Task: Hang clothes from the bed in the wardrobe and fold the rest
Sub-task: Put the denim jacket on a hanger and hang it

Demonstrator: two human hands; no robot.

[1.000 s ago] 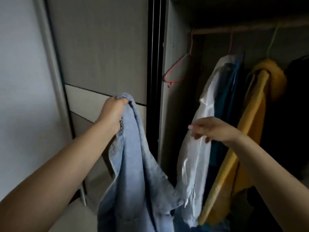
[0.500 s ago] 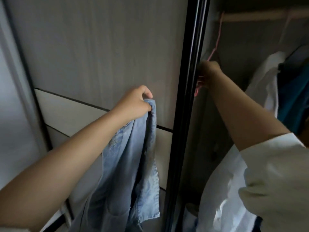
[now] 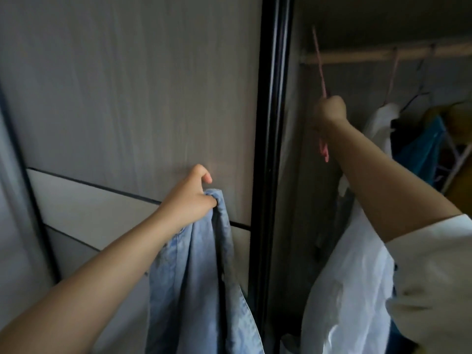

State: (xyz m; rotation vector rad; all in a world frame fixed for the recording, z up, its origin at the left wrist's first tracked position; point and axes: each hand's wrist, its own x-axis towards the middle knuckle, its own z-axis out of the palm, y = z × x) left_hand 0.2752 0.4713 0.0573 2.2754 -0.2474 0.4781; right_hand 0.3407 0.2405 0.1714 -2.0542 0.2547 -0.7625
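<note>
Denim shirt [image 3: 201, 277] in raised left hand [image 3: 190, 198], right hand [image 3: 329, 111] around pink hanger [image 3: 322, 103].

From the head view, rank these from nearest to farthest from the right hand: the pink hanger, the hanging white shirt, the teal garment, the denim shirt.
1. pink hanger: in the right hand's grip, at the rail's left end.
2. white shirt: hanging just right of the hand.
3. teal garment: further right along the rail.
4. denim shirt: held by the left hand, outside the sliding door.

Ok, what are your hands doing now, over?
Left hand grips the denim shirt by the wardrobe door. Right hand grips the pink hanger at the rail. White shirt hangs close below.
</note>
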